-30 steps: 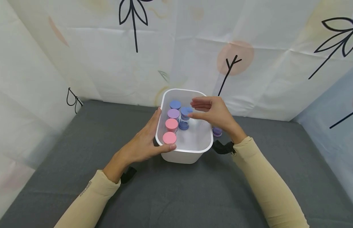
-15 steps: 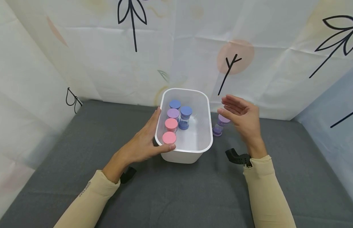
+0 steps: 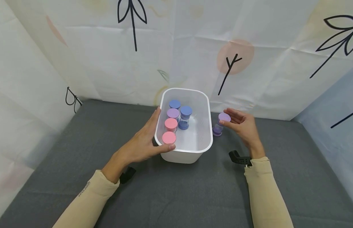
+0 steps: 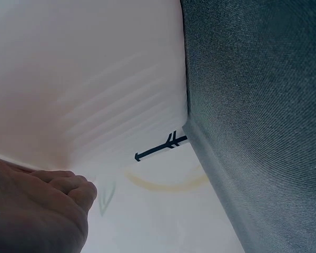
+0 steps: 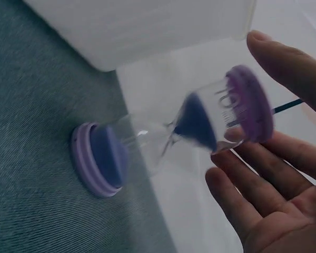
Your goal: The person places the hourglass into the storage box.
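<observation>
My left hand (image 3: 142,139) holds the near left corner of a white plastic bin (image 3: 196,149), fingers along its left wall and thumb at the front rim. Inside the bin, several hourglasses stand upright: two with pink caps (image 3: 169,137), one with a purple cap (image 3: 173,113), and two with blue caps (image 3: 186,110). On the grey cloth right of the bin stands another purple-capped hourglass (image 5: 195,121) with dark blue-purple sand. Around its top, my right hand (image 3: 243,126) is spread, thumb in front and fingers behind; the right wrist view shows the thumb apart from the cap.
A dark grey cloth (image 3: 176,196) covers the table. White printed fabric (image 3: 187,47) hangs close behind the bin and at both sides. A black strap mount (image 3: 239,157) sits at the right wrist, and another (image 3: 127,174) at the left.
My right hand has left the blue-capped hourglass in the bin and moved right, then down to the top of the purple hourglass outside. My left hand and the bin stay put.
</observation>
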`<state>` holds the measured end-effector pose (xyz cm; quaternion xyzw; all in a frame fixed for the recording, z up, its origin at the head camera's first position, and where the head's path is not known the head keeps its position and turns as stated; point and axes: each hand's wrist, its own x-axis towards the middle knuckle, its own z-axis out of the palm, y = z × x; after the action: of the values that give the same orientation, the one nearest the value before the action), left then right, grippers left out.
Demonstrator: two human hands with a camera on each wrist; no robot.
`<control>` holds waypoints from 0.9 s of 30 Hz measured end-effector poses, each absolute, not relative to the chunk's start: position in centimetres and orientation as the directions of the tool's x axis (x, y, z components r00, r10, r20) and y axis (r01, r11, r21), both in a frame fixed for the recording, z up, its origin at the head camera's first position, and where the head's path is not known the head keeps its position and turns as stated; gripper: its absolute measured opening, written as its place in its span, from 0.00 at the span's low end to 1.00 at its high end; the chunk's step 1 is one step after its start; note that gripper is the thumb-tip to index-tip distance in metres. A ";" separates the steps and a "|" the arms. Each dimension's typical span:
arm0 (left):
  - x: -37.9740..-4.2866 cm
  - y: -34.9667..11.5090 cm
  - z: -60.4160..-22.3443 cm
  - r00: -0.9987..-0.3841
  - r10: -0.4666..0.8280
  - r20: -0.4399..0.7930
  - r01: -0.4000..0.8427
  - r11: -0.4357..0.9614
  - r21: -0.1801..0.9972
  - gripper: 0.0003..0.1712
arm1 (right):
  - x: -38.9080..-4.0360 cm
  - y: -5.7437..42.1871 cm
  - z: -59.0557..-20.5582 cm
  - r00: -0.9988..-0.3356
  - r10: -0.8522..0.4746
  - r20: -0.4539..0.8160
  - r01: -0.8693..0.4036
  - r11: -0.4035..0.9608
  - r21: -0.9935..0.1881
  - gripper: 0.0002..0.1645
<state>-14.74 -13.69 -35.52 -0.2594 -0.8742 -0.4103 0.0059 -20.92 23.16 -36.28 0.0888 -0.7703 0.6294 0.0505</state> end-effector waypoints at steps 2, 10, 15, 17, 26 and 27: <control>-14.7 -13.7 -35.5 -0.867 0.449 0.217 0.455 0.533 0.713 0.70 | -21.1 23.3 -36.8 -0.980 -0.094 0.177 -0.193 0.210 -0.959 0.35; -14.6 -13.7 -35.4 -0.868 0.445 0.220 0.450 0.520 0.726 0.70 | -21.5 23.6 -37.4 -0.980 -0.117 0.163 -0.187 0.234 -0.954 0.31; -14.7 -13.6 -35.4 -0.864 0.449 0.225 0.456 0.512 0.728 0.70 | -21.4 23.7 -37.4 -0.978 -0.133 0.159 -0.189 0.254 -0.949 0.30; -14.8 -13.6 -35.5 -0.862 0.452 0.229 0.460 0.507 0.729 0.70 | -21.3 23.7 -37.2 -0.980 -0.121 0.160 -0.188 0.274 -0.943 0.30; -14.8 -13.7 -35.5 -0.856 0.457 0.241 0.472 0.503 0.724 0.70 | -20.0 23.5 -34.0 -0.975 -0.060 0.212 -0.220 0.292 -0.931 0.29; -14.8 -13.7 -35.5 -0.856 0.457 0.242 0.473 0.503 0.724 0.70 | -19.8 23.5 -33.6 -0.974 -0.051 0.219 -0.224 0.272 -0.936 0.29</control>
<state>-14.78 -13.66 -35.50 -0.2681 -0.8668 -0.4203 0.0093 -19.79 23.53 -33.61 0.0866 -0.7941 0.5973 0.0726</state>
